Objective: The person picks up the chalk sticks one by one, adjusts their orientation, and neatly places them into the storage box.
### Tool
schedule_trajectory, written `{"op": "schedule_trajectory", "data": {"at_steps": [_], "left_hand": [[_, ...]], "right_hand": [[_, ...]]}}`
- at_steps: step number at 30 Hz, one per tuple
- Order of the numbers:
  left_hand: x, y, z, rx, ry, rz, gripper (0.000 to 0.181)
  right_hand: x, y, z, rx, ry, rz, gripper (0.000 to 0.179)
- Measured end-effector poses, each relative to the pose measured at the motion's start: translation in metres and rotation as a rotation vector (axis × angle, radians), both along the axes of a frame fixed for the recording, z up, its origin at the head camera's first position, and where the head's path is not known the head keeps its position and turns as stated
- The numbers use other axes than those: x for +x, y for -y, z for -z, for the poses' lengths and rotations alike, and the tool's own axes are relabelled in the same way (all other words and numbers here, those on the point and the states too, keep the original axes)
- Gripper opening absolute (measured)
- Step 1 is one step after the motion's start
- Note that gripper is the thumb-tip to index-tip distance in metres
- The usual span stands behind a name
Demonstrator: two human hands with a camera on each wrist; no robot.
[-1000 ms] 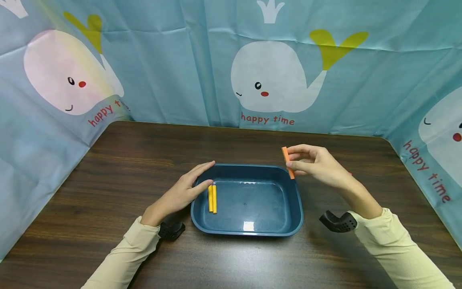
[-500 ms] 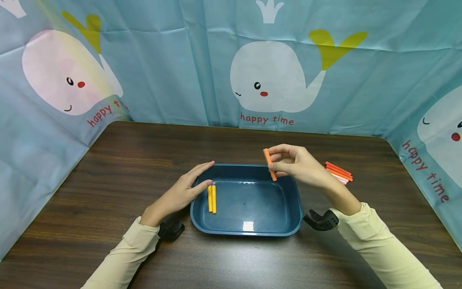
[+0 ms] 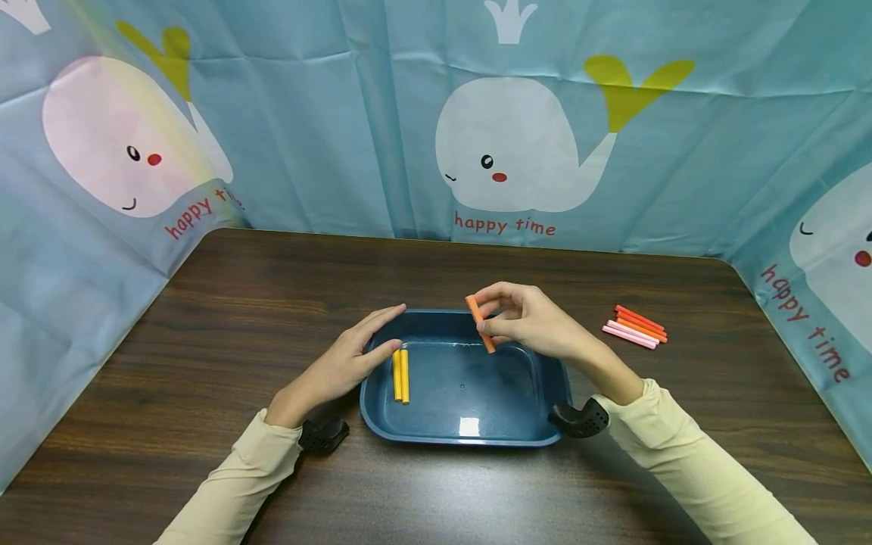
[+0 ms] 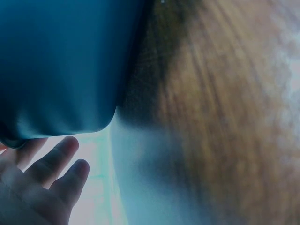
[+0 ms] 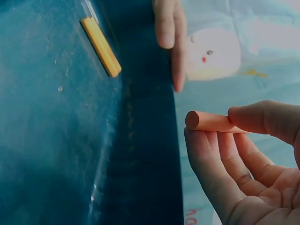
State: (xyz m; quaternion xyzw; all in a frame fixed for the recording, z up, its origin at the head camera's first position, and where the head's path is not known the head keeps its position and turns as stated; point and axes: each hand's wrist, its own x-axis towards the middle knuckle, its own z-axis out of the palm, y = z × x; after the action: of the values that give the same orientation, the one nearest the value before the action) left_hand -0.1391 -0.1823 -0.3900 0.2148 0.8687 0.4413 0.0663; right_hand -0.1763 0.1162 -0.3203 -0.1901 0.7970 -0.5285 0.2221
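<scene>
My right hand (image 3: 527, 314) pinches an orange chalk stick (image 3: 481, 324) between thumb and fingers, above the far rim of a blue plastic tub (image 3: 470, 441). In the right wrist view the stick (image 5: 211, 122) is matte and round, its blunt end pointing toward the tub. My left hand (image 3: 346, 363) rests at the tub's left far corner, fingers straight and spread along the rim, thumb reaching over it. In the left wrist view its fingers (image 4: 51, 164) lie against the tub's outside. Two yellow sticks (image 3: 400, 376) lie side by side at the left of the tub's floor.
Several red, orange and pink sticks (image 3: 636, 327) lie together on the dark wooden table (image 3: 272, 280), right of the tub. A light blue curtain (image 3: 381, 136) printed with whales hangs around the table's far side.
My right hand has carried the orange chalk stick leftward from the tub's right far corner to over its far rim. The red, orange and pink sticks are now uncovered. My left hand stays put.
</scene>
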Motion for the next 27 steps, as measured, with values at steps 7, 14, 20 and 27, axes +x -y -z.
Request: {"op": "schedule_trajectory", "data": {"at_steps": [7,14,20,27], "left_hand": [[0.000,0.000,0.001,-0.004,-0.005,0.000,0.058],[-0.001,0.000,0.002,0.006,-0.014,0.004,0.058],[-0.001,0.000,0.001,0.007,-0.004,0.002,0.058],[0.000,0.000,0.000,0.005,0.003,-0.002,0.057]], "right_hand": [[0.003,0.013,0.004,-0.009,0.026,-0.022,0.042],[0.003,0.027,0.012,0.021,0.012,-0.070,0.041],[0.004,0.038,0.014,0.041,0.002,-0.099,0.040],[0.001,0.052,0.017,0.090,0.019,-0.144,0.038]]}}
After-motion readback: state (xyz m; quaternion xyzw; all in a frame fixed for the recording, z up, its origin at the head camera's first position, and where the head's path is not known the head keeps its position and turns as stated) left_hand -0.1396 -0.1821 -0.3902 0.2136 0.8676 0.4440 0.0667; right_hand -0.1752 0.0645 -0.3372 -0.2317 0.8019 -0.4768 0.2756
